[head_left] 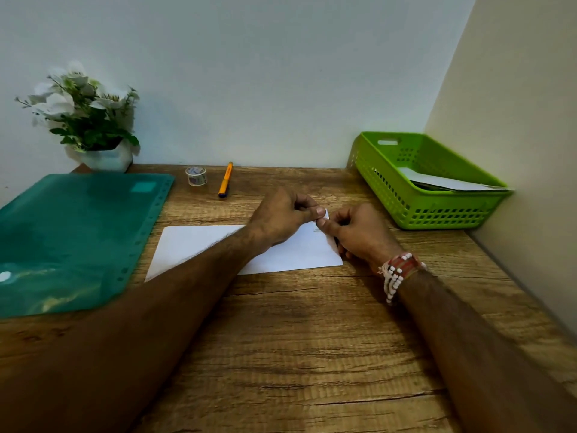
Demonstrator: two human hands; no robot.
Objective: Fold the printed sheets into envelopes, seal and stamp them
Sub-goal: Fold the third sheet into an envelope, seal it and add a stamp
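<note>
White stamp [324,215], pinched in both hands' grip [282,215] [359,232] at mid-frame, wants squaring over the envelope [293,254] corner before pressing flat.

A white envelope [193,245] lies flat, a small white slip [324,215] above its right end.

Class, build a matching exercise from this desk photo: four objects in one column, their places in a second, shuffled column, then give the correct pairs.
Objects:
1. pen
2. basket
3. folder
4. flower pot

Places:
A. far left corner, by the wall
B. right side, holding papers
C. left side, lying flat
D. beside the tape roll

Pairs: 1-D, 2-B, 3-C, 4-A
</note>
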